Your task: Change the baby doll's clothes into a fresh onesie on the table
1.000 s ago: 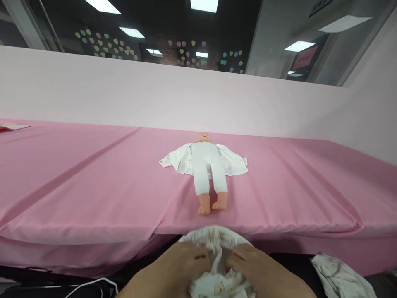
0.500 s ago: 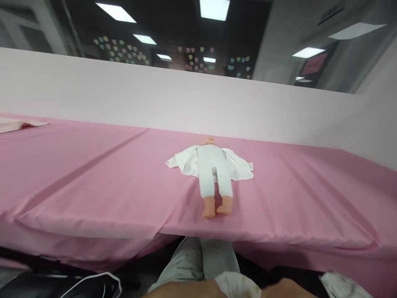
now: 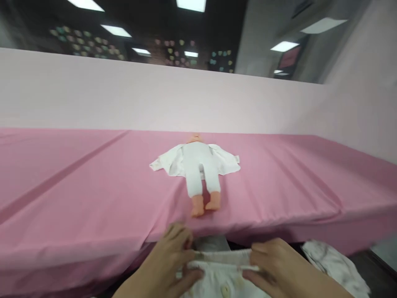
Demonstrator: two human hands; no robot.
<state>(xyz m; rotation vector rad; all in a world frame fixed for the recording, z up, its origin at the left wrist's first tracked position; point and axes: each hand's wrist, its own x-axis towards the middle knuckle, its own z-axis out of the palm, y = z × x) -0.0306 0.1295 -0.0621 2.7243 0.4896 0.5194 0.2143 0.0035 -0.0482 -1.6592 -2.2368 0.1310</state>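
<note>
The left hand [image 3: 172,260] and right hand [image 3: 276,265] pinch opposite sides of the waistband of printed white baby pants [image 3: 228,283], before the surface's [image 3: 93,194] front edge. A loose pinch could let the elastic slip; a careless reach could jostle the doll [image 3: 201,165] lying near that edge. The pink sign [image 3: 290,57] is too blurred to read.

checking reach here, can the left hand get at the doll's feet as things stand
Probably yes: only pink sheet shows between the left hand and the doll's feet, though that hand appears to grip the white garment and may need freeing.
</note>
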